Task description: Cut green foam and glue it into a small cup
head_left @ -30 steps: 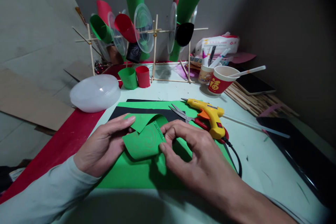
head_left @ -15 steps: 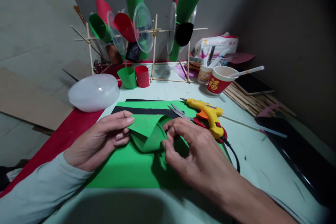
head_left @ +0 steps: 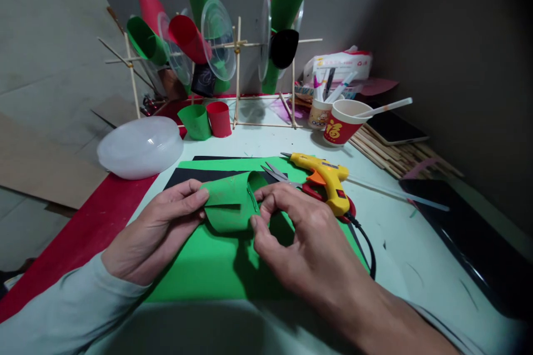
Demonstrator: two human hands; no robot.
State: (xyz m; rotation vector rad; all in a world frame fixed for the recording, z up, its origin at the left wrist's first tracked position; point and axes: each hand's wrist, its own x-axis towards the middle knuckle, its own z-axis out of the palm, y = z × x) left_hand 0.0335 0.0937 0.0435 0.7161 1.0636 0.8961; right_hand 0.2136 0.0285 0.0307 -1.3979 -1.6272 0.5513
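Observation:
A curled piece of green paper (head_left: 227,216), rolled into a loose tube, is held between both hands above the table. My left hand (head_left: 166,224) pinches its left end between thumb and fingers. At the right end, my right hand (head_left: 295,227) grips the rim with thumb and fingertips, beside a dark green raised line along the edge. A narrow gap shows where the paper's edges come close. Beneath lie flat green sheets (head_left: 200,280) and a black sheet (head_left: 183,178). Behind my right hand are scissors (head_left: 277,172) and a yellow glue gun (head_left: 322,175).
Stick frames (head_left: 238,77) with clear discs and coloured paper tubes stand at the back. Small green (head_left: 195,123) and red (head_left: 219,120) cups sit before them. A translucent bowl (head_left: 139,147) is left; a red paper cup (head_left: 345,122), wooden sticks (head_left: 377,152) and a black tray-like object (head_left: 470,244) are right.
The green paper has been rolled closer: its upper flap, which stood out at an angle, now lies down near the lower edge. The view has shifted slightly.

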